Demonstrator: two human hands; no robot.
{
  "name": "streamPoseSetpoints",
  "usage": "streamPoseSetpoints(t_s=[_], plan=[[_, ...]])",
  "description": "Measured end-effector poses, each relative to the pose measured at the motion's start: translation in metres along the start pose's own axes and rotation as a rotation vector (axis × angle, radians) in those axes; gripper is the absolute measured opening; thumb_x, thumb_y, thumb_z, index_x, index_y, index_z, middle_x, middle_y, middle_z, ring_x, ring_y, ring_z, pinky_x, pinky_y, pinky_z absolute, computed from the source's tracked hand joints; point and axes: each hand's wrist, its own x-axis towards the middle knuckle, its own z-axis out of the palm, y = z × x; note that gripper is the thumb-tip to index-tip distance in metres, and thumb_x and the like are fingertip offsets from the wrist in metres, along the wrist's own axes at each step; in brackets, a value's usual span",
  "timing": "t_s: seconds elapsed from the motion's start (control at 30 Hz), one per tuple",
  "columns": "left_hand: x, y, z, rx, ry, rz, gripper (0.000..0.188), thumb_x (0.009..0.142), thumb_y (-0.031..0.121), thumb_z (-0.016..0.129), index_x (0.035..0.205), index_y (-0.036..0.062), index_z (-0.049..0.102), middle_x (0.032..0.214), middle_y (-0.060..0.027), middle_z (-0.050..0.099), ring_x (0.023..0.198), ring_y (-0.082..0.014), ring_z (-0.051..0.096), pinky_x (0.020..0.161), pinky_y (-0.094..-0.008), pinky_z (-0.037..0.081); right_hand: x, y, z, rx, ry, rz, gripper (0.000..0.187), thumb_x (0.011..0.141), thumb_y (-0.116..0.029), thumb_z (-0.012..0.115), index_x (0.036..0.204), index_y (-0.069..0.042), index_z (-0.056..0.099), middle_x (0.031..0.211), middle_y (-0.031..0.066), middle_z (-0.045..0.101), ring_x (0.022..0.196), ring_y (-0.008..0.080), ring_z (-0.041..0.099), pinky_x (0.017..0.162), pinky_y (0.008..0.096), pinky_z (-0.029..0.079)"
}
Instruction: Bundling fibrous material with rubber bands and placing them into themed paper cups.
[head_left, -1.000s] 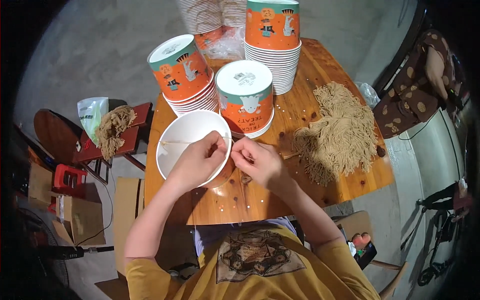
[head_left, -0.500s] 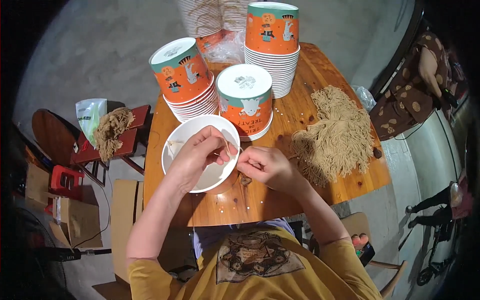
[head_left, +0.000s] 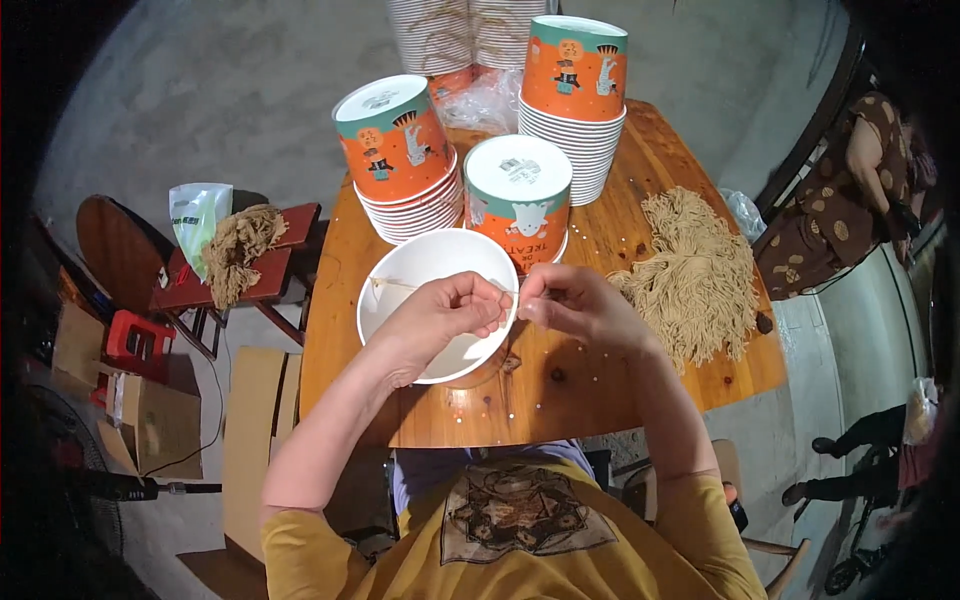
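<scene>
A white paper bucket (head_left: 440,250) stands mouth up near the front of the wooden table (head_left: 460,425). A thin tan cord (head_left: 395,283) lies across its inside from the far left wall toward my fingers. My left hand (head_left: 445,315) is over the bucket's mouth, with thumb and fingers pinched on the cord by the right rim. Just outside that rim, my right hand (head_left: 585,308) pinches the cord too, fingers closed. A short length of cord shows between both hands. Its tip is hidden by my fingers.
Upturned orange-and-green buckets stand in stacks behind: left (head_left: 395,140), middle (head_left: 518,190) and right (head_left: 575,75). A heap of tan cords (head_left: 695,280) lies on the right. More cords (head_left: 240,255) hang over a red stool at left. A person in brown (head_left: 835,200) is at far right.
My right hand has lifted a little and turned, drawing slightly away from the left. My left hand has stayed over the bucket's right rim. The whole view has shifted a little.
</scene>
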Motion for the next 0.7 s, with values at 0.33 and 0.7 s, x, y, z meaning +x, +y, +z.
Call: streamPoseSetpoints(t_s=[0.33, 0.7], plan=[[0.006, -0.005, 0.006, -0.039, 0.024, 0.011, 0.011, 0.090, 0.012, 0.059, 0.097, 0.0030, 0.058, 0.088, -0.0010, 0.060, 0.076, -0.0064, 0.050, 0.072, -0.0214, 0.043, 0.012, -0.037, 0.006, -0.580, -0.021, -0.120, 0.009, 0.088, -0.011, 0.060, 0.086, -0.002, 0.060, 0.075, 0.0034, 0.055, 0.067, 0.0085, 0.055, 0.060, 0.0250, 0.044], [0.006, -0.011, 0.004, -0.097, -0.011, -0.050, 0.009, 0.086, 0.009, 0.059, 0.093, 0.0063, 0.055, 0.087, -0.0015, 0.059, 0.070, -0.0049, 0.047, 0.066, -0.0186, 0.040, 0.025, -0.018, -0.002, -0.473, -0.066, -0.228, 0.015, 0.082, -0.015, 0.067, 0.086, -0.002, 0.062, 0.075, 0.0036, 0.060, 0.070, 0.0099, 0.056, 0.064, 0.0259, 0.045]])
